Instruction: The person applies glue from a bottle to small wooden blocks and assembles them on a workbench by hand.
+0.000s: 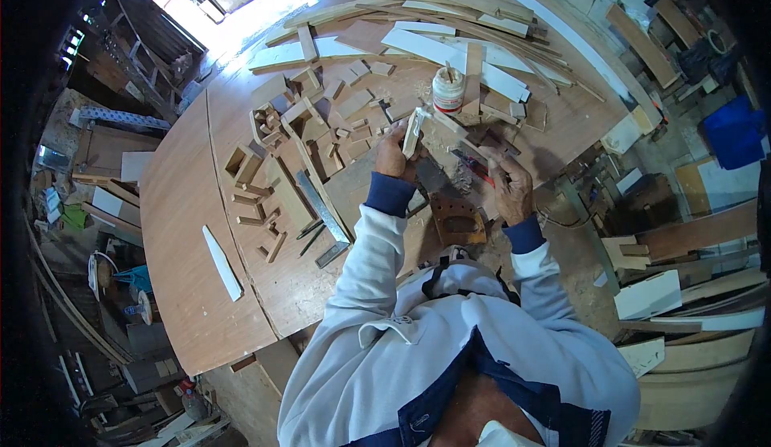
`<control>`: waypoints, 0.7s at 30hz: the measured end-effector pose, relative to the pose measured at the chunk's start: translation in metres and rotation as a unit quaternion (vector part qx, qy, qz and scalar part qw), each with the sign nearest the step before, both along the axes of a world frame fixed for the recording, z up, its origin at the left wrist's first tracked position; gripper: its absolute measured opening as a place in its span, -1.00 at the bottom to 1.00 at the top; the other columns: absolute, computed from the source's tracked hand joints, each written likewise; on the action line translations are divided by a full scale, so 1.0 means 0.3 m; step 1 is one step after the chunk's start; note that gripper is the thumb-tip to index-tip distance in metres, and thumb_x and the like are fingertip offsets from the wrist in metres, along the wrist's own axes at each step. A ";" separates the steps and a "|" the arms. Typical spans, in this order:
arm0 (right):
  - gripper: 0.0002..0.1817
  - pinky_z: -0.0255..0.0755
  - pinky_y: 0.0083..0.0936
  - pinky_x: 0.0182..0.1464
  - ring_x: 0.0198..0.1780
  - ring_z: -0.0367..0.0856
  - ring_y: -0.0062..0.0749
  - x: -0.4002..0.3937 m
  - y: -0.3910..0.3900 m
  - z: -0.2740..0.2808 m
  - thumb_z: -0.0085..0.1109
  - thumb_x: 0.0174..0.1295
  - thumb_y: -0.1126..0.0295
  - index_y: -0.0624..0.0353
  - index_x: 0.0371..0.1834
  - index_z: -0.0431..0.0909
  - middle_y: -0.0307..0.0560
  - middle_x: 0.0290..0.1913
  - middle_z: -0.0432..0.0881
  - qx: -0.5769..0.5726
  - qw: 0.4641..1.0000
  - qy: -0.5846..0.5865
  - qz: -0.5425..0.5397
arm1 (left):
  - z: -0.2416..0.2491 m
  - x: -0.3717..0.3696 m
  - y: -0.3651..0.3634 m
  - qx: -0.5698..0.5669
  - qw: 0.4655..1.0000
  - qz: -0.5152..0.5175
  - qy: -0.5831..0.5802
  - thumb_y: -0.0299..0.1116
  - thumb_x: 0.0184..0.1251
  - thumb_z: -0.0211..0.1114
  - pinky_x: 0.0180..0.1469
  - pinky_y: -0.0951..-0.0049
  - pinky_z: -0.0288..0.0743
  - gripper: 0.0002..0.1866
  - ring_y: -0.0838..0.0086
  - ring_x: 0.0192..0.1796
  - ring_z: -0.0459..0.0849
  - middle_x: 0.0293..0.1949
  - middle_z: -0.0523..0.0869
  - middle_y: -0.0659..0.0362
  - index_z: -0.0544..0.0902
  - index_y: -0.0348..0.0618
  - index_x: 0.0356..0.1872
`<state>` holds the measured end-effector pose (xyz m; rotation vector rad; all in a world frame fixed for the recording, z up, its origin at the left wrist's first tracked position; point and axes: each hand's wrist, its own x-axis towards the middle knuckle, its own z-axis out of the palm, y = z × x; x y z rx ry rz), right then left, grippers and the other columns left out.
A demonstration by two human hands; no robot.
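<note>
The broad wooden table (185, 246) bears long boards (458, 49) along its far side; a handsaw (456, 220) lies near the person's body; an open jar (448, 93) stands just beyond the hands, something thin poking from its mouth; the left hand (391, 156) is closed round a small wood piece (413, 135), raised over the table with white paste on its upper end; the right hand (510, 186) pinches the near end of a thin stick (456, 129); the paste might run onto the fingers if the piece tilts or carries too much; the jar could tip if the stick or a knuckle catches it, being so close; the left fingertips are partly hidden, the dark tools between the hands blur together, and whether the stick's tip touches the paste I cannot tell
</note>
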<state>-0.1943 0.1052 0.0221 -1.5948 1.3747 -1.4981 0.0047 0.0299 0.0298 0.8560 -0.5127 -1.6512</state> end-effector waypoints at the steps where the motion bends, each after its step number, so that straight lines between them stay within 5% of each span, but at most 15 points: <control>1: -0.76 0.43 -0.54 -0.16 -0.21 0.58 -0.45 0.001 0.002 0.010 -0.01 0.34 0.41 0.15 -0.01 0.59 -0.07 -0.15 0.67 -0.010 1.000 0.019 0.016 | 0.011 -0.005 0.001 0.016 1.000 0.011 0.005 -0.29 0.41 -0.06 -0.52 0.46 0.38 -0.76 0.55 -0.68 0.35 -0.61 0.49 0.24 0.50 -0.18 -0.36; 9: -0.77 0.41 -0.56 -0.07 -0.15 0.58 -0.46 -0.017 0.044 -0.007 0.00 0.32 0.46 0.21 -0.05 0.61 -0.07 -0.14 0.66 0.012 0.994 0.000 0.109 | -0.029 0.007 -0.031 0.043 0.998 0.034 -0.014 -0.26 0.42 -0.05 -0.57 0.46 0.37 -0.74 0.50 -0.67 0.42 -0.66 0.48 0.22 0.51 -0.18 -0.37; 15: -0.78 0.39 -0.64 -0.10 -0.20 0.55 -0.50 0.005 0.030 -0.021 0.08 0.27 0.46 0.19 -0.06 0.62 -0.12 -0.19 0.65 0.071 0.994 -0.071 0.042 | -0.046 -0.005 -0.037 0.051 0.998 0.040 0.013 -0.28 0.40 -0.05 -0.55 0.47 0.37 -0.75 0.49 -0.67 0.41 -0.66 0.48 0.21 0.50 -0.17 -0.39; 17: -0.77 0.38 -0.51 0.02 -0.10 0.55 -0.41 0.017 0.017 -0.021 0.04 0.30 0.45 0.19 -0.04 0.60 -0.08 -0.11 0.65 -0.029 0.998 0.010 0.049 | -0.041 -0.009 -0.037 0.059 0.997 0.043 0.017 -0.29 0.40 -0.05 -0.52 0.46 0.39 -0.76 0.49 -0.67 0.41 -0.67 0.47 0.22 0.50 -0.16 -0.39; 21: -0.79 0.38 -0.47 0.02 -0.11 0.55 -0.35 0.018 -0.010 -0.033 0.04 0.29 0.46 0.19 -0.08 0.61 -0.07 -0.16 0.63 0.012 0.999 0.035 -0.019 | -0.023 -0.018 -0.013 0.054 0.998 0.024 -0.004 -0.32 0.37 -0.05 -0.47 0.45 0.39 -0.79 0.53 -0.68 0.36 -0.62 0.46 0.25 0.51 -0.18 -0.36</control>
